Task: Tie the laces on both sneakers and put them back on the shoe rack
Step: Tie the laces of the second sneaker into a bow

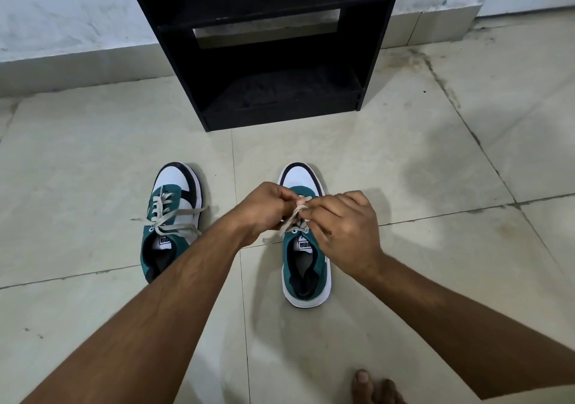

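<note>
Both hands — left hand [264, 207], right hand [342, 226] — pinch the laces [294, 213] over the right-of-frame sneaker [306, 266], fingers closed. Second sneaker [169, 220] centre-left on the floor [93, 160]; black shoe rack [273, 61] shelves — top centre — hold nothing visible.

The white tongue label of the right sneaker [306, 248] reads "PUMA" (upside down to the camera); the left sneaker [168, 223] carries a matching, blurrier label.

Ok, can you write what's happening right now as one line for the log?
step: tying right sneaker laces | left hand and right hand: pinching laces | left sneaker: laces loose | shoe rack: no shoes visible
</note>
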